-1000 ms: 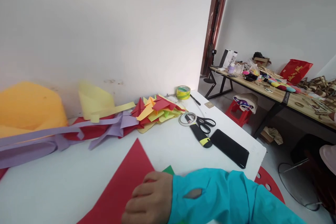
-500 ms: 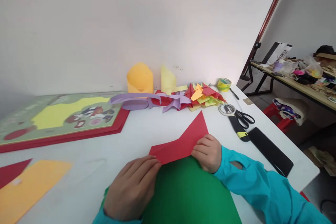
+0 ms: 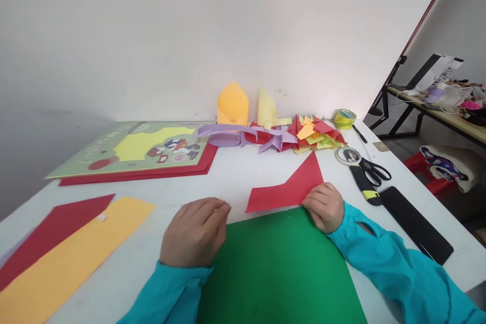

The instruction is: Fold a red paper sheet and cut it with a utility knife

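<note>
My right hand point(image 3: 325, 206) pinches the lower right edge of a folded piece of red paper point(image 3: 283, 193), which has a pointed corner rising at its right. The red paper is at the far edge of a large green sheet point(image 3: 281, 268). To the left of the red paper, and apart from it, my left hand point(image 3: 195, 233) is closed, fingers curled and thumb against them, with nothing seen in it. It is over the left edge of the green sheet.
Yellow-orange paper point(image 3: 87, 248) overlaps dark red paper point(image 3: 56, 230) at left. A green picture pad point(image 3: 87, 154) lies behind. Folded paper pieces point(image 3: 315, 134), a tape roll point(image 3: 345, 119), scissors point(image 3: 374, 171), a utility knife point(image 3: 365, 185) and a black phone-like slab point(image 3: 415, 225) stand right.
My left hand has let go of the red paper and moved away to its left. My right hand still holds it. The head view has shifted left.
</note>
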Available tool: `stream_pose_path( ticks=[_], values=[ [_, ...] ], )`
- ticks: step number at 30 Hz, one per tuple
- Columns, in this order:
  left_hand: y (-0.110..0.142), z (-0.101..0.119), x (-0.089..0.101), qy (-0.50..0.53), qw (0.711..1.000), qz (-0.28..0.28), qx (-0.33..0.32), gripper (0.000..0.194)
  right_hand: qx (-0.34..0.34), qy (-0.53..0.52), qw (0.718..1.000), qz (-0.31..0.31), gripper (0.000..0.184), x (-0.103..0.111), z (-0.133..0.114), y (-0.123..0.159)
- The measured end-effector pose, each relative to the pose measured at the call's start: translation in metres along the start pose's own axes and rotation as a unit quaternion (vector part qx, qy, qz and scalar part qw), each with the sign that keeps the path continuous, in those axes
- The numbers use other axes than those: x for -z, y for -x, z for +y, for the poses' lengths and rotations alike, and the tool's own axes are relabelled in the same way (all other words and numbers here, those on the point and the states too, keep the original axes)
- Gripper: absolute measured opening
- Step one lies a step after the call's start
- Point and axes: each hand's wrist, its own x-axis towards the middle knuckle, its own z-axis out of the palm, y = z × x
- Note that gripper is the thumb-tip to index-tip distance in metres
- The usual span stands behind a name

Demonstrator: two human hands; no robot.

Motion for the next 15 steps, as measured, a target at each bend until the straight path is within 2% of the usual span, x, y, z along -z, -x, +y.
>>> stream_pose_path(
  ticks=[4,8,15],
  values=[
    [-0.015,0.036,-0.001,0.082,0.994,0.059,0.035,0.009,0.014,-0.006,1.000,-0.003,0.013,-0.003,-0.007,-0.002],
    [-0.024,0.069,-0.005,0.122,0.991,0.047,0.008,0.008,0.025,-0.013,1.000,0.001,0.012,-0.006,-0.017,-0.003],
    [-0.020,0.081,-0.015,0.135,0.990,0.025,-0.018,0.017,0.051,-0.032,0.998,0.002,0.011,-0.012,-0.034,-0.006]
  ],
)
